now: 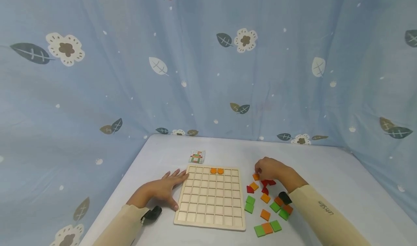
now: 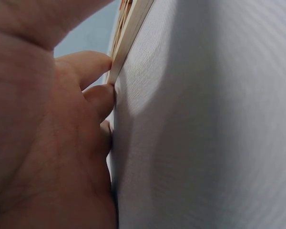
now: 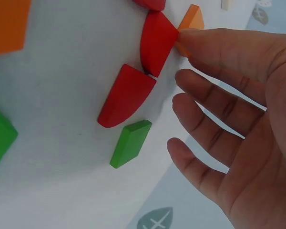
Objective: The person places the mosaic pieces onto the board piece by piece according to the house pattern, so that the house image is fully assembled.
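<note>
A pale wooden grid board (image 1: 210, 197) lies on the white table, with two orange round pieces (image 1: 213, 171) side by side in its top row. My left hand (image 1: 164, 188) rests along the board's left edge, fingers spread and thumb near the lower corner. In the left wrist view, its fingertips touch the board's side (image 2: 126, 40). My right hand (image 1: 268, 169) is at the far end of the loose pieces, thumb and index finger pinching an orange tile (image 3: 191, 19). Red curved pieces (image 3: 128, 95) lie right beside those fingers, and a green piece (image 3: 131, 143) is below them.
Several green tiles (image 1: 259, 230) and orange tiles (image 1: 265, 215) are scattered right of the board. A small printed pattern card (image 1: 197, 157) lies beyond the board's top left corner. Behind the table hangs a blue patterned curtain (image 1: 195, 94).
</note>
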The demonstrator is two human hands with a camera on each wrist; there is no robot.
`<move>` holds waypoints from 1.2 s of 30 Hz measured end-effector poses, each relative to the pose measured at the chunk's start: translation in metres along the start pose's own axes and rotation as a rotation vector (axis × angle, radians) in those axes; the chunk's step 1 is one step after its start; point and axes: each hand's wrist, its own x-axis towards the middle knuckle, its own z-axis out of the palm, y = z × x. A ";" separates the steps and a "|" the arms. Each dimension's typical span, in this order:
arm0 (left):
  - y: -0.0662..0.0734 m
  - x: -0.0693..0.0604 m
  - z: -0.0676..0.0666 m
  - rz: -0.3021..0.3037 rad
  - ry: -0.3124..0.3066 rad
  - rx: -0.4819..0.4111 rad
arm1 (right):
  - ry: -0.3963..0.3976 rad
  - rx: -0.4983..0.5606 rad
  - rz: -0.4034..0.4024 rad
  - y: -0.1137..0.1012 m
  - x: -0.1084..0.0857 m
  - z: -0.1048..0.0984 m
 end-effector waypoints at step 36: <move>0.005 -0.003 0.000 -0.004 0.012 -0.003 | 0.097 0.164 -0.200 -0.055 0.021 0.003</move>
